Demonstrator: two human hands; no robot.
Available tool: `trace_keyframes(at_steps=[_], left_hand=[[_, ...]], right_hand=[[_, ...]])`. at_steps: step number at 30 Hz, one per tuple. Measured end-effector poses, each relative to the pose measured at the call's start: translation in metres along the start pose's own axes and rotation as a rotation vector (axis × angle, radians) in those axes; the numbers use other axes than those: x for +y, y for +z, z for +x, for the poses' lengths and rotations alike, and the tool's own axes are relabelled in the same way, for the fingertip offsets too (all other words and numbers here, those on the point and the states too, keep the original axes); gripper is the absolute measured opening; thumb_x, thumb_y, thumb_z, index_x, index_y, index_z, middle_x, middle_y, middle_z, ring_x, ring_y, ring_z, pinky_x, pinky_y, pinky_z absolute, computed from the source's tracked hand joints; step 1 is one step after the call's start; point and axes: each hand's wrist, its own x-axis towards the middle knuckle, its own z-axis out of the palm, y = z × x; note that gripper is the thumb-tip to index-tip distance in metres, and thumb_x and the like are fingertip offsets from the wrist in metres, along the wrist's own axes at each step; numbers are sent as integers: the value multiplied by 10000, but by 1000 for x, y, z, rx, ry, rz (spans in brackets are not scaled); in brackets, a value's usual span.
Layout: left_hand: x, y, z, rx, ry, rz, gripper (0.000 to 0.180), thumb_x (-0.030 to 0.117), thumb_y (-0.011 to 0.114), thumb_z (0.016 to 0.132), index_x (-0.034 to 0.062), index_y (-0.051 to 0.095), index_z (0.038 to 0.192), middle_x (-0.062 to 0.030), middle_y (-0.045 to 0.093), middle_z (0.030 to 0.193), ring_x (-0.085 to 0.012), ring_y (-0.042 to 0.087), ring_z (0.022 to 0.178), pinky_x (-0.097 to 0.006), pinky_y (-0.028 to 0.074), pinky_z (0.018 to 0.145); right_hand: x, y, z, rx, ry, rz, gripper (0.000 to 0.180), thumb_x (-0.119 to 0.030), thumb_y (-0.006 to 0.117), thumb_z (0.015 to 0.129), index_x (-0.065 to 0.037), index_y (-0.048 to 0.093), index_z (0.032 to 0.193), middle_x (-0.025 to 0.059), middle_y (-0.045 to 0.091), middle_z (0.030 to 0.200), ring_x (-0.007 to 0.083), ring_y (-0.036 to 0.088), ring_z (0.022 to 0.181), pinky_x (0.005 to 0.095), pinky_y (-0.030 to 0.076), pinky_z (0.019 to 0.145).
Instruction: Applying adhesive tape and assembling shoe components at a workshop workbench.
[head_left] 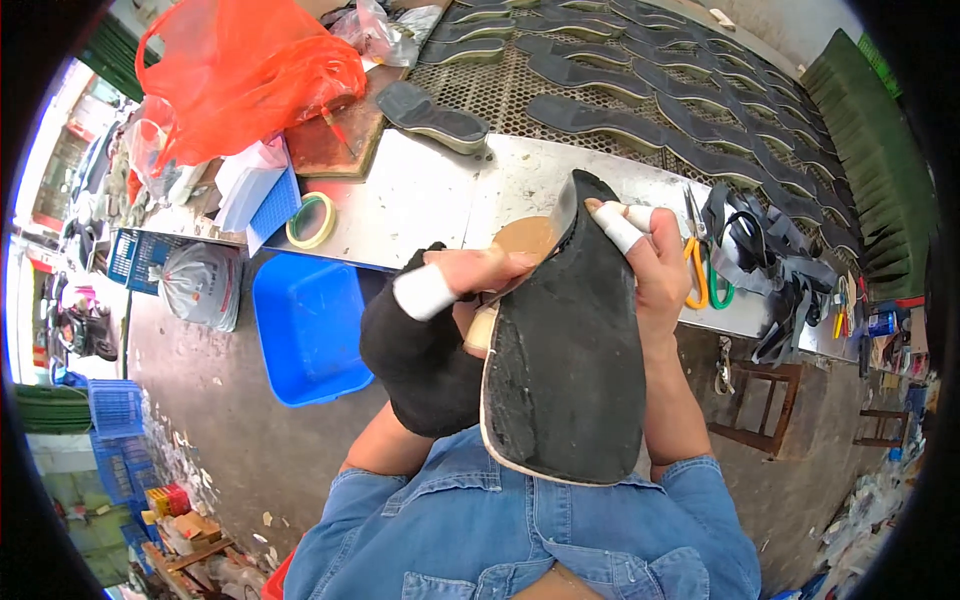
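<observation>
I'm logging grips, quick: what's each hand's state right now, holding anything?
Left hand, black-gloved: closed, holding the flat black sole-shaped piece with a pale rim by its side.
Right hand: closed, gripping the same piece near its upper end.

Two hands (pixel 427 325) (pixel 655 265), one held sole (pixel 572 355), one basin (pixel 310 325)

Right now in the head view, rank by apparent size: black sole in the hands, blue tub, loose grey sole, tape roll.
Largest to smallest:
1. black sole, helped by being held close up
2. blue tub
3. loose grey sole
4. tape roll
</observation>
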Motion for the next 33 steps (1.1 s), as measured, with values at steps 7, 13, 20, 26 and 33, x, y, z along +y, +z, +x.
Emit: trace_keyframes(at_steps=[7,13,20,26,33], left_hand=[[13,-20,-13,-74,-168,-182,171,52,634,815,-7,599,972,-152,652,981,-266,651,841,-397,510,818],[-55,-24,0,-159,-579,-84,414,172,515,938,7,462,1313,-140,523,1287,-217,528,1177,-375,436,985],[-15,-10,-4,-356,-557,-383,401,134,489,949,-4,453,1324,-161,536,1277,-221,528,1178,-372,434,985],[-4,-7,-7,-235,-673,-924,401,119,477,957,-12,440,1333,-147,523,1311,-218,509,1207,-348,425,998],[-2,-2,-11,-123,-775,-1500,401,105,465,964,-21,427,1343,-133,510,1345,-215,489,1236,-324,415,1012]], right_hand=[[-8,-7,9,-50,46,0,386,-36,718,673,-48,698,1058,77,583,897,210,619,740,271,479,587],[-6,-4,16,-146,-236,-74,420,25,675,601,-21,671,1018,131,604,939,276,627,872,332,518,652],[-15,-3,18,-146,-214,-109,449,82,635,573,11,639,1016,128,592,952,307,603,896,375,512,678],[-16,-4,16,-232,-138,-125,398,77,642,611,-36,665,992,81,572,949,276,586,883,361,501,656],[-5,-3,19,-306,-89,-17,373,54,639,641,-41,660,1001,79,573,924,277,587,877,366,499,665]])
